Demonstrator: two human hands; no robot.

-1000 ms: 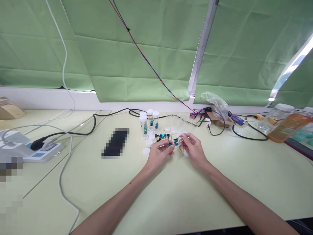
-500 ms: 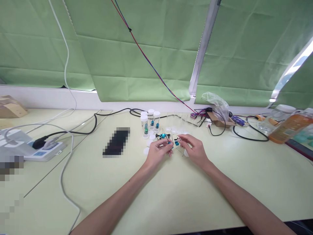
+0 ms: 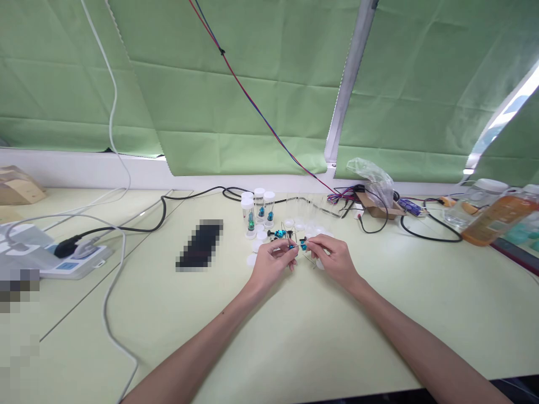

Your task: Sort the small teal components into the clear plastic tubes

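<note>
My left hand (image 3: 273, 261) is closed in a pinch around a small blue part (image 3: 291, 247), mostly hidden by the fingers. Facing it, my right hand (image 3: 332, 255) pinches a thin metal rod (image 3: 299, 245), whose tip reaches to the blue part. Just beyond the fingertips lie other small blue and black parts (image 3: 280, 233). Another blue piece (image 3: 303, 244) is beside the right fingertips. Behind the left hand stand several clear tubes with white caps (image 3: 248, 216), blue or green parts inside. Loose white caps (image 3: 257, 245) lie around both hands.
A dark pixelated rectangle (image 3: 200, 245) lies left of my hands. Further left is a white power strip (image 3: 80, 261) with cables. At the back right sit a cardboard box (image 3: 377, 207), tangled wires (image 3: 343, 196), a clear jar (image 3: 475, 205) and an orange bottle (image 3: 501, 216).
My right hand has lowered slightly, bringing the thin rod down level with the blue part in my left hand. The left hand has stayed nearly still.
</note>
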